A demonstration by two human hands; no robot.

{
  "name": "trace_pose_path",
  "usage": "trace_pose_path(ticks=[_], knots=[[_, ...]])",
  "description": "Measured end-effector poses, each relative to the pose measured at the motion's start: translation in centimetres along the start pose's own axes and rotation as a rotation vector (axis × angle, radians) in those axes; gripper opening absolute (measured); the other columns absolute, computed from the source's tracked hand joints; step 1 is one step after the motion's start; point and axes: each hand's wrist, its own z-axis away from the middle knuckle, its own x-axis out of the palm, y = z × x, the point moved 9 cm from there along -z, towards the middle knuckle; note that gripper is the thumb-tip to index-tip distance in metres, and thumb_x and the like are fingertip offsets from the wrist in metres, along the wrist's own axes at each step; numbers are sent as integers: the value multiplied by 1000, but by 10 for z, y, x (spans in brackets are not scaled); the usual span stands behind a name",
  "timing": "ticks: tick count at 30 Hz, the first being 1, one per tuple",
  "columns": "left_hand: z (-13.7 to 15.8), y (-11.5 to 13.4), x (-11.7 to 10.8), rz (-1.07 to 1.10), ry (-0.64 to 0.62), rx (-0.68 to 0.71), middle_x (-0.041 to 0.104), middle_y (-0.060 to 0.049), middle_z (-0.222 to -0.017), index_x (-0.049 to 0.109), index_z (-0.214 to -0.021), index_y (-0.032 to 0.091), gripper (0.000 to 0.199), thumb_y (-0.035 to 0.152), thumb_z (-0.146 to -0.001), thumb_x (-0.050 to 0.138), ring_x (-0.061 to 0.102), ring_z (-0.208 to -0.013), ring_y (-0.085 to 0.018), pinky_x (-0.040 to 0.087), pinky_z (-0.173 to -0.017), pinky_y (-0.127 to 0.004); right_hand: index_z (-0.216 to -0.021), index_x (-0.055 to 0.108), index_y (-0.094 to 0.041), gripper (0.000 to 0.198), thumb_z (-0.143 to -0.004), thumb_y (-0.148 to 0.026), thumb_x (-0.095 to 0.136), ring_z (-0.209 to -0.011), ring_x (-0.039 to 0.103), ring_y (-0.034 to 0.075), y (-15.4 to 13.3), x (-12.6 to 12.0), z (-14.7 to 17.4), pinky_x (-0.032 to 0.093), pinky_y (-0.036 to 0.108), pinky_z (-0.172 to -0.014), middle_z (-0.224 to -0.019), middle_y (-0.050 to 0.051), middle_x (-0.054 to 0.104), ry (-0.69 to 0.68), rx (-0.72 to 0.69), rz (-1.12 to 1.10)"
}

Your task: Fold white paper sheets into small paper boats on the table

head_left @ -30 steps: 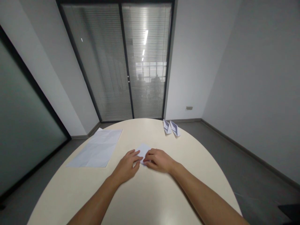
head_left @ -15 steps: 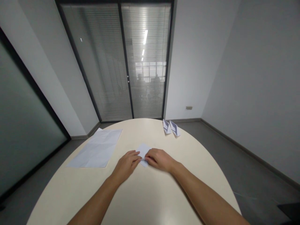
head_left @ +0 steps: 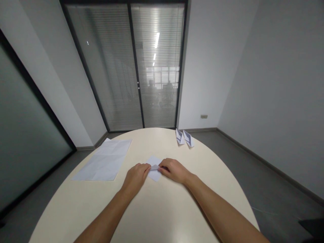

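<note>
A small piece of folded white paper [head_left: 154, 175] lies on the table in front of me, with a narrow raised fold across its middle. My left hand [head_left: 138, 175] pinches the left end of that fold between thumb and fingers. At the right end, my right hand [head_left: 173, 169] grips the paper the same way, fingers curled and thumb underneath. The paper's upper and lower corners stick out between the two hands. Parts of its side corners are hidden by my fingers.
White paper sheets [head_left: 103, 162] with crease lines lie on the left of the round cream table [head_left: 146, 212]. Two folded paper boats [head_left: 184, 138] stand side by side near the far right edge. Beyond the table is a glass partition with blinds [head_left: 159, 101].
Both hands have drawn slightly apart along the paper, and the left fingers have curled in. More of the raised fold and the lower corner now shows.
</note>
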Motion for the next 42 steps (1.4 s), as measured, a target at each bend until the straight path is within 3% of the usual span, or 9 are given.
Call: trace_pose_path(ticks=[16, 23, 29, 42], knots=[[2, -9, -2, 15, 79, -117, 75, -3, -93, 64, -113, 24, 25, 31, -101, 44, 70, -84, -19, 47, -73, -27, -133, 61, -19, 37, -100, -23, 45, -108, 66, 22, 9, -1, -1, 47, 33, -96, -121, 11, 71, 92, 97, -49], [0, -19, 3, 52, 98, -187, 75, -4, -96, 63, -116, 23, 24, 26, -100, 46, 70, -87, -19, 47, -75, -27, -126, 56, -22, 30, -98, -19, 48, -94, 68, 19, 20, 1, 1, 49, 30, -85, -107, 7, 72, 139, 157, -86], [1, -22, 0, 30, 109, -204, 75, -4, -96, 64, -117, 23, 25, 25, -99, 47, 69, -88, -20, 47, -76, -29, -112, 64, -20, 24, -95, -13, 49, -100, 66, 19, 23, 2, -1, 49, 32, -91, -110, 7, 71, 159, 139, -61], [2, -19, -1, -67, 140, -136, 71, -7, -101, 66, -109, 19, 20, 20, -96, 51, 65, -94, -24, 47, -85, -34, -122, 68, -23, 35, -94, -12, 51, -116, 60, 21, 20, 5, 2, 48, 37, -101, -128, 5, 68, 131, 104, 12]])
